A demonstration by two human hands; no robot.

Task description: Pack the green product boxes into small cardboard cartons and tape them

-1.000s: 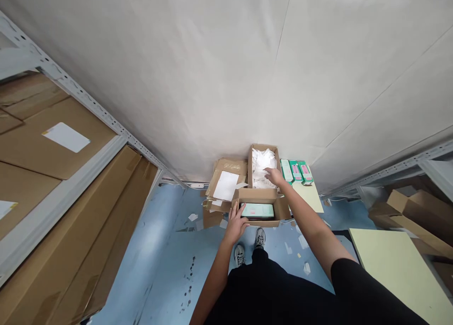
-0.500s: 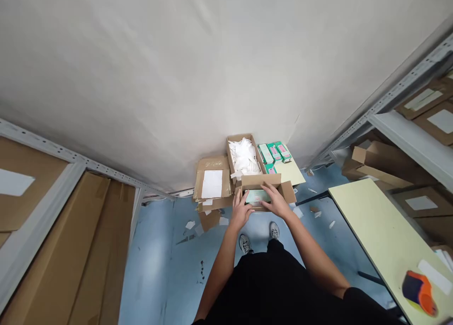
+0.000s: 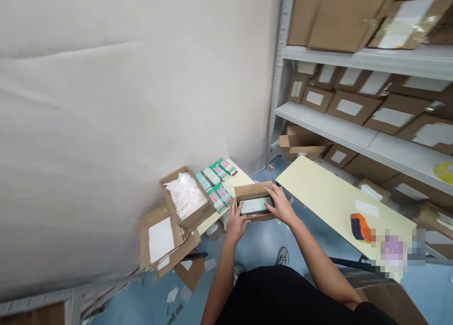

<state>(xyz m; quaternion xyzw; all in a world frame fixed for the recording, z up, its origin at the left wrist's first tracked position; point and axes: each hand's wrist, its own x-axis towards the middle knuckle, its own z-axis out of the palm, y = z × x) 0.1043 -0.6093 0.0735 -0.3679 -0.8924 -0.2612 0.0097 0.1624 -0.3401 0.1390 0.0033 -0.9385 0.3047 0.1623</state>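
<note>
An open small cardboard box (image 3: 252,193) is held up between both hands, above the blue floor. A pale green packet (image 3: 255,205) lies inside it. My left hand (image 3: 235,221) grips the box's left end, fingers curled on the rim. My right hand (image 3: 282,205) grips the right end, fingers over the edge. To the left, several green-and-pink packets (image 3: 215,181) lie on a low yellow board, beside an open carton of white bags (image 3: 186,196).
A long pale yellow table (image 3: 329,197) runs to the right with an orange tape dispenser (image 3: 360,227) on it. Grey shelving (image 3: 357,136) holds several labelled cartons at right. Flattened cardboard (image 3: 161,237) and paper scraps lie on the floor at left. White wall behind.
My right hand left the carton of white bags and took the box's right end. Both hands lifted the box and the view swung right toward the table and shelving.
</note>
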